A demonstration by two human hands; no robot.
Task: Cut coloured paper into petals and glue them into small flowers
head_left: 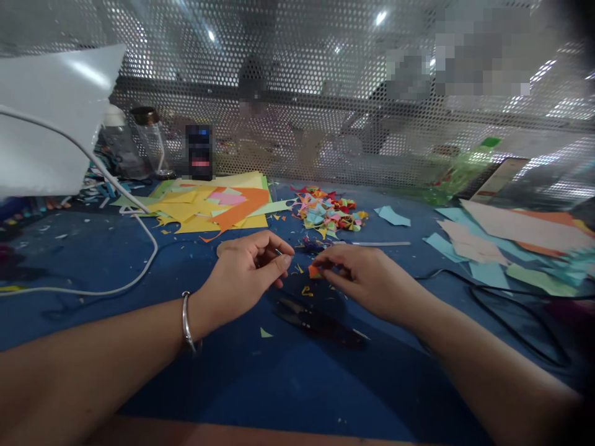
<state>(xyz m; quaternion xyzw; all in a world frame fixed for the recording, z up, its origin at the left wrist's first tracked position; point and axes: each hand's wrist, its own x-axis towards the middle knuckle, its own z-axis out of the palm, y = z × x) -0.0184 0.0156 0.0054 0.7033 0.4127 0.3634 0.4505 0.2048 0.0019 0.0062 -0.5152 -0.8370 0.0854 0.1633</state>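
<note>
My left hand (246, 272), with a silver bangle on its wrist, hovers over the middle of the blue table. Its thumb and forefinger are pinched together, and what lies between them is too small to make out. To its right, my right hand (362, 275) has its fingertips closed at a small orange paper piece (315, 272). Yellow paper scraps lie between the hands. Just below them rest dark thread snips (309, 319), blades pointing left. Beyond the right hand is a heap of small folded, colourful paper pieces (328, 210).
Yellow and orange paper sheets (199, 210) are stacked at the back left, near a clear bottle (153, 142) and a white cable (149, 260). More cut paper (478, 241) and a black cable (506, 316) lie right. A perforated metal screen (297, 93) closes the back.
</note>
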